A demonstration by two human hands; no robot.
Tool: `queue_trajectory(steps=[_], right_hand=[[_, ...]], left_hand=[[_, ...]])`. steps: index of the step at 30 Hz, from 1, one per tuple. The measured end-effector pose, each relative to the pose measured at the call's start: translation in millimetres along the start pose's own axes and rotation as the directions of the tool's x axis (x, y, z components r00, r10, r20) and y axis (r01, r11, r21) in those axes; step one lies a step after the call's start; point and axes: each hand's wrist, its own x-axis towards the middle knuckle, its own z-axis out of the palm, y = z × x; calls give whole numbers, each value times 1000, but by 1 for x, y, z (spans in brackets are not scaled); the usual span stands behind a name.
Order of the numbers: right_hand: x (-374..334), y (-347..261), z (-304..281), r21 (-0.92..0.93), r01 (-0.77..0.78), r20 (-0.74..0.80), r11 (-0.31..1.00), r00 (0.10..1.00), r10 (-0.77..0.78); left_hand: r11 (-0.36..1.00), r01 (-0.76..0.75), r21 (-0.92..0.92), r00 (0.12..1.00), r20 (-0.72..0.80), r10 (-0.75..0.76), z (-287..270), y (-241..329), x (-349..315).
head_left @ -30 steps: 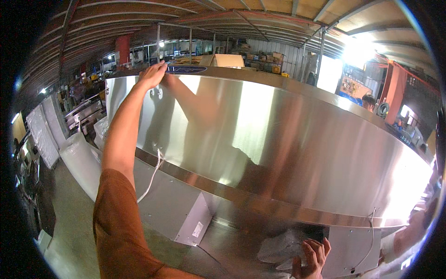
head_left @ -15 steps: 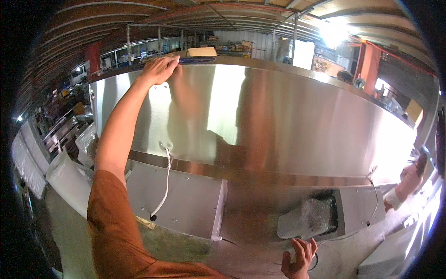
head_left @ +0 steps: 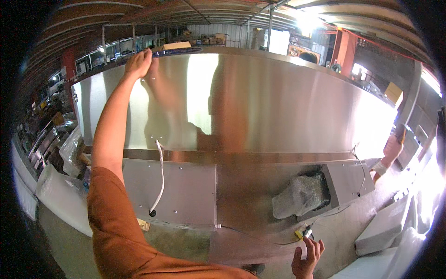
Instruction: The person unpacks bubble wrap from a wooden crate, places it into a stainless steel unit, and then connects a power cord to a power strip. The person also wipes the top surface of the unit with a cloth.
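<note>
My left arm reaches up to the top edge of a long stainless steel cabinet. There my left hand is closed over the rim, its fingertips partly hidden, close to a dark blue object lying on top. My right hand is low at the right, empty, its fingers bent and apart. Just beyond it a cable connector lies on a yellow piece. A white cable runs from the steel face down to a grey metal box.
A bubble-wrapped item sits below the cabinet at the right. Another person's hand is at the cabinet's right end. White foam rolls stand at the left, and wrapped panels lie at the right. A cardboard box shows behind the top.
The view has swung, so the cabinet sits farther left. My left hand has gone from lying flat on the rim to curling over it. My right hand stays low and empty.
</note>
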Motion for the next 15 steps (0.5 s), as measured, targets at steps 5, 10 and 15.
queue_trajectory(steps=[5,10,15], right_hand=[[-6,-9,4,8,37,4,999,999,-37],[-8,-10,10,11,14,28,1000,1000,-14],[-7,-12,20,-6,33,-3,999,999,-33]], left_hand=[[998,-13,59,1000,1,13,1,1,-3],[992,-90,86,993,-73,96,12,-9,1],[982,-189,4,979,-79,188,12,-7,-3]])
